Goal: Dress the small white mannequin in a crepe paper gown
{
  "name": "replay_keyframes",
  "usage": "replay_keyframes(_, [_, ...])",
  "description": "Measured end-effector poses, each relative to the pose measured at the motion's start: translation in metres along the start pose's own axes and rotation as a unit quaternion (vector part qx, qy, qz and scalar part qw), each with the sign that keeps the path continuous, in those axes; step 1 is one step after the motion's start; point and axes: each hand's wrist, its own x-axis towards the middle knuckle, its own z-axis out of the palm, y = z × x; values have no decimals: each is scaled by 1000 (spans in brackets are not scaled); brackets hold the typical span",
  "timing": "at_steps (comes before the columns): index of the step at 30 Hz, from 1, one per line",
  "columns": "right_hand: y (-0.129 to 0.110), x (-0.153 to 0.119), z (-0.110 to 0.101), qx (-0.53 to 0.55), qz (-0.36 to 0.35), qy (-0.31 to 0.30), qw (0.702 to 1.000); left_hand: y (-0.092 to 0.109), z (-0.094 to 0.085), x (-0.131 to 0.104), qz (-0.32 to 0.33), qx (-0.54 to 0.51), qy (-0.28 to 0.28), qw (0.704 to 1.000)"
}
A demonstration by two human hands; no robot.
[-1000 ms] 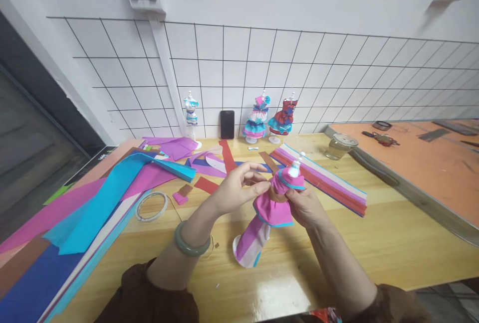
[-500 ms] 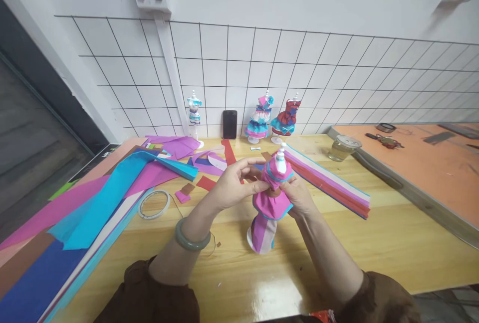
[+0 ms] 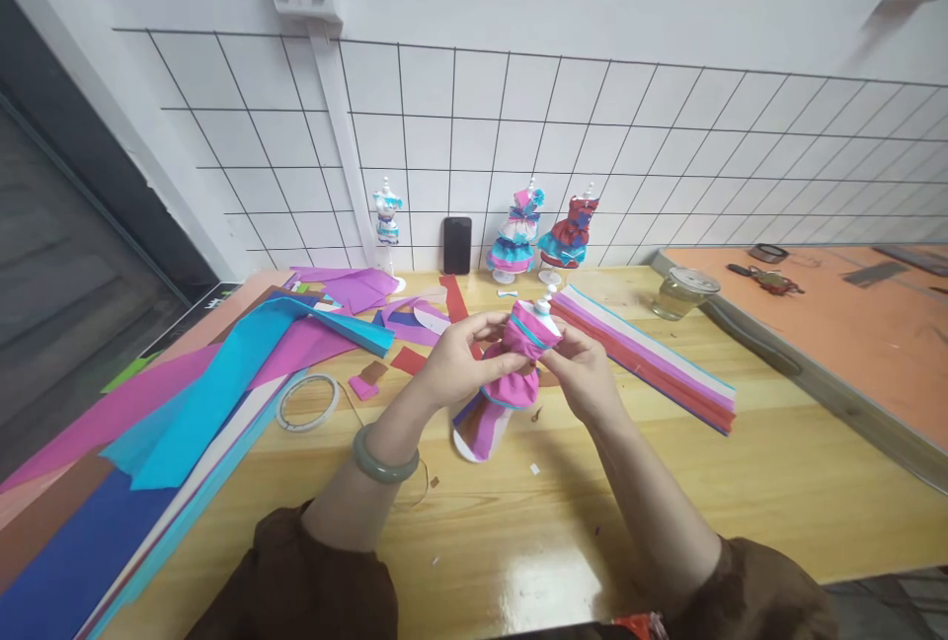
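A small white dress-form mannequin in a pink paper dress with blue trim point(image 3: 514, 388) is held above the wooden table, tilted with its neck to the right. My left hand point(image 3: 466, 359) grips it from the left, thumb across the waist and fingers behind. My right hand point(image 3: 591, 375) is closed at the waist's right side, thumb and fingers pinched there. A bit of brown paper shows at the waist, partly hidden by the fingers. Below the pink layer hangs a striped skirt over the round white base point(image 3: 474, 444).
Three dressed mannequins, one in red and blue point(image 3: 570, 233), and a phone point(image 3: 457, 245) stand by the wall. Coloured paper strips point(image 3: 222, 393) and a tape roll point(image 3: 307, 401) lie left. Striped paper point(image 3: 652, 363) and a glass cup point(image 3: 685, 292) are right.
The mannequin has tilted and turned, its base swinging left and upward. A small white scrap and a brown bit now show on the table below it. Both hands still hold it.
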Motion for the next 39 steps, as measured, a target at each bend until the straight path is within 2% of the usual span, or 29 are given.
replay_keyframes(3, [-2,-6,-1,-33,-26,89,995,-11,0,4,14,-8,38,999])
replay_keyframes(5, [-4,-13,0,-58,-36,112,991,-16,1,7,19,-6,71,997])
replay_keyframes(8, [-6,-21,3,-125,-55,71,988,-22,4,8,22,7,114,993])
replay_keyframes(11, [-5,-21,6,-177,-81,29,980,-25,8,8,22,10,134,991])
replay_keyframes(18, [0,-17,7,-200,-104,34,974,-18,11,6,2,-9,95,995])
replay_keyframes(23, [0,-19,6,-183,-82,28,979,-6,7,5,3,-3,62,998])
replay_keyframes(27, [1,-18,6,-172,-66,28,983,-9,3,6,7,-5,38,999])
replay_keyframes(33, [1,-19,5,-151,-56,25,987,-23,-3,9,9,-50,42,998])
replay_keyframes(39, [-6,-20,10,-145,-59,21,987,-20,0,9,25,-34,58,997])
